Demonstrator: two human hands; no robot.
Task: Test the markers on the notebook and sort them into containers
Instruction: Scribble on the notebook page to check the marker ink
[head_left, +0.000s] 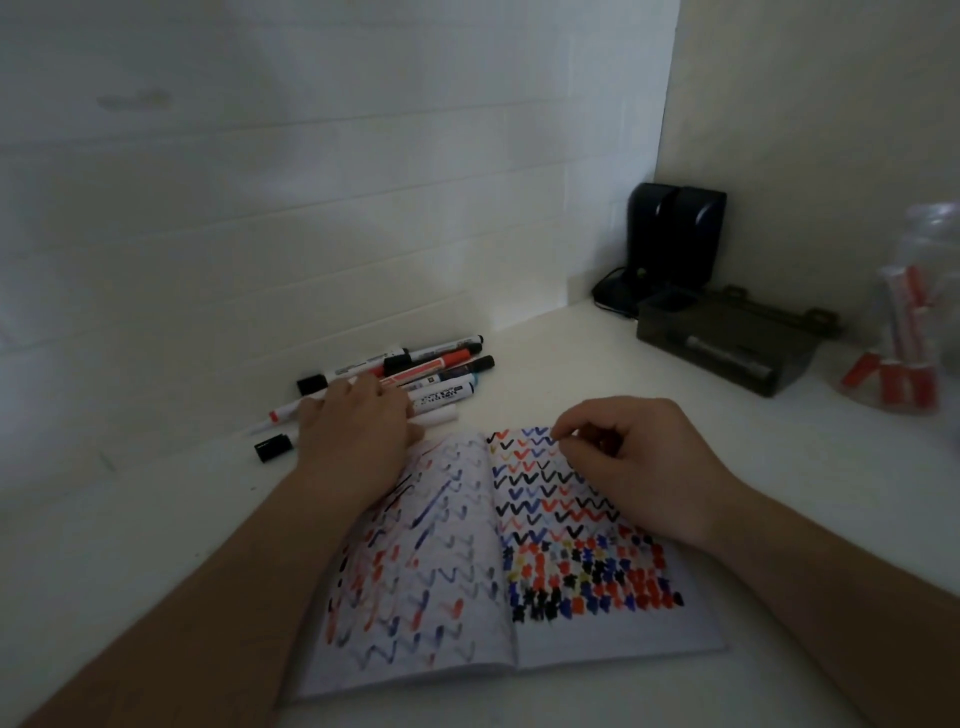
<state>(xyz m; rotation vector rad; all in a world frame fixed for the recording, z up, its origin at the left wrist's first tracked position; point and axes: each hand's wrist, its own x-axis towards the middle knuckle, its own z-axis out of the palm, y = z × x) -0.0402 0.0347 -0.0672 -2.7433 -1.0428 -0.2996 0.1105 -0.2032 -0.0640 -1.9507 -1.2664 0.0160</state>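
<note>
The left hand (358, 431), its grip open and flat, lies on the markers (415, 371), whose long axes run left-right, while the right hand (634, 462), loosely curled and empty, rests on the notebook (519, 597).

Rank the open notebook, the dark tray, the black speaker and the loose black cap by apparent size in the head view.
1. Open notebook, though nearness inflates it.
2. Dark tray.
3. Black speaker, close to the tray; distance makes this unsure.
4. Loose black cap.

Dim room, white brick wall (311, 182) behind, plain wall (831, 104) at right forming a corner, white surface (130, 545) below
</note>
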